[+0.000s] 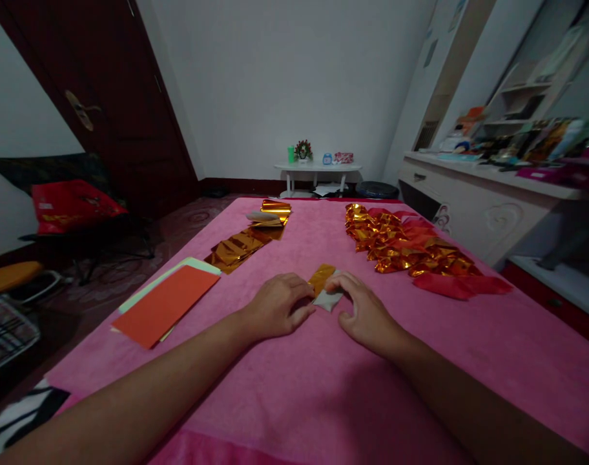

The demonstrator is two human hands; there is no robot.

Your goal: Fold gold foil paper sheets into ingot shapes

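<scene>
A small piece of gold foil paper [322, 278] with a pale underside lies on the pink cloth [285, 381] in front of me. My left hand [275, 307] rests curled at its left edge, fingertips pressed on the paper. My right hand [365, 310] holds the right edge, fingers bent and pinching the pale part. Both hands meet over the sheet and hide part of it.
A stack of orange and pale green sheets [166, 303] lies at the left. Flat gold foil sheets [241, 248] and a gold roll [274, 210] sit further back. A heap of folded gold and red pieces [405, 252] lies at the right. A white cabinet [483, 206] stands beyond it.
</scene>
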